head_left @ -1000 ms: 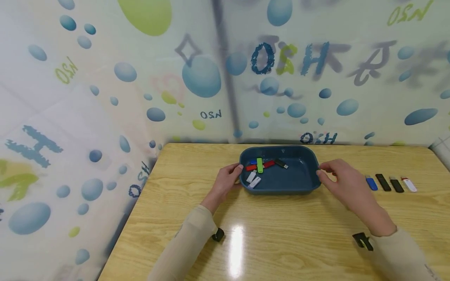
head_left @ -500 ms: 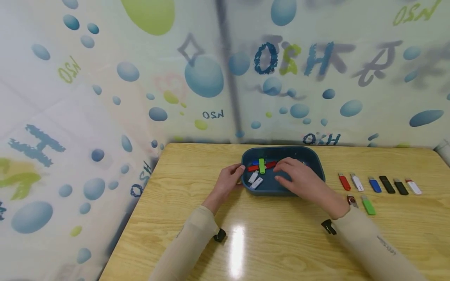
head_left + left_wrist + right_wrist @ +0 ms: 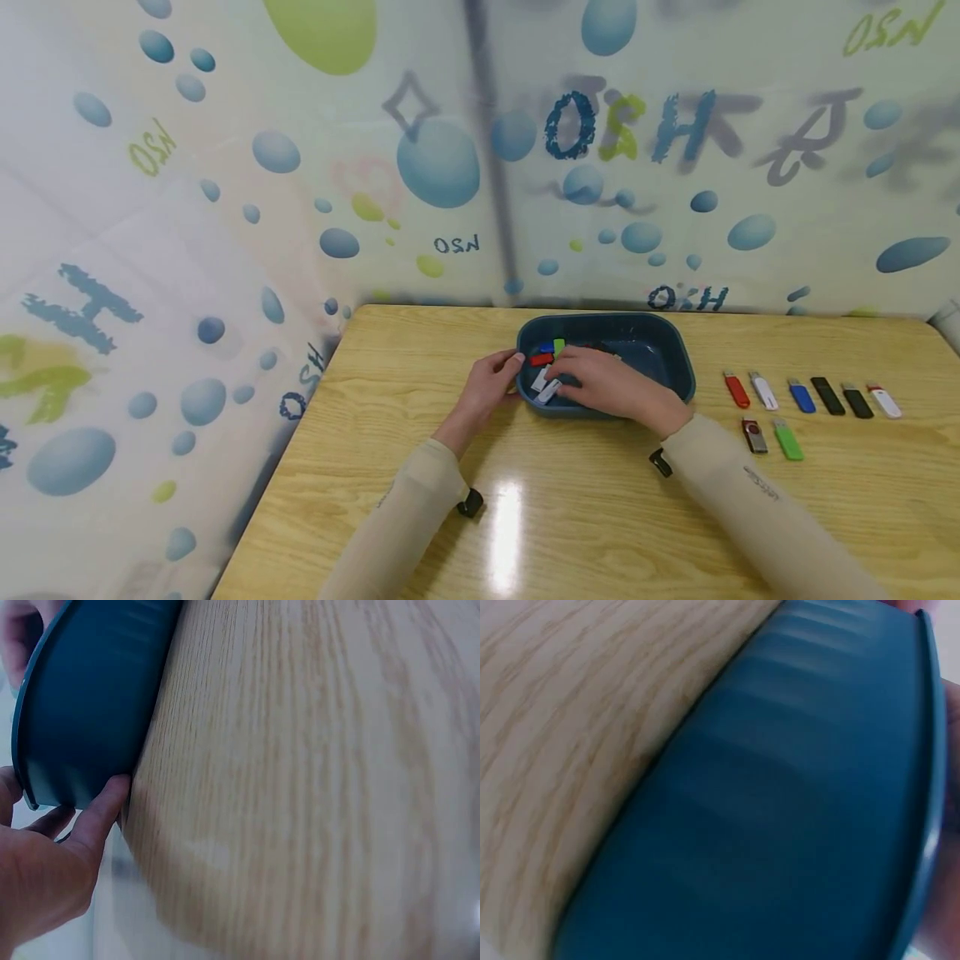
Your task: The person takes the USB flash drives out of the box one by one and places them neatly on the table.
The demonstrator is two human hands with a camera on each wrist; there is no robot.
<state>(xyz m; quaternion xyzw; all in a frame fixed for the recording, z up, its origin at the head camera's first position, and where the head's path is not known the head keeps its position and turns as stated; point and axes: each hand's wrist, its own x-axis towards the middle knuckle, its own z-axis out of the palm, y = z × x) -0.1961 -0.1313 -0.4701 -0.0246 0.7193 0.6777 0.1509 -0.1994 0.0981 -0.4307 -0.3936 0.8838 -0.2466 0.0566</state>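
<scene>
A dark blue plastic tray (image 3: 660, 354) stands on the wooden table with several USB sticks in it. My left hand (image 3: 486, 390) holds the tray's left end, thumb at the rim and fingers against the outer wall, as the left wrist view shows. Inside the tray, my right hand (image 3: 611, 385) reaches over the sticks with thumb and forefinger apart. Its fingertips are right by a white USB stick (image 3: 548, 392). Close by lie a red stick (image 3: 541, 360), a blue stick (image 3: 547, 347) and a green stick (image 3: 559, 346). My right hand partly covers the others.
Right of the tray, several USB sticks stand in a row on the table, among them a red one (image 3: 737, 389) and a blue one (image 3: 802, 396). Below them lie a swivel stick (image 3: 754, 436) and a green one (image 3: 788, 440). A printed wall sheet (image 3: 600, 250) rises behind.
My right hand has moved left from the tray's right rim, across the inside, to the white sticks. The sticks on the table that it covered now show. My left hand stays at the rim.
</scene>
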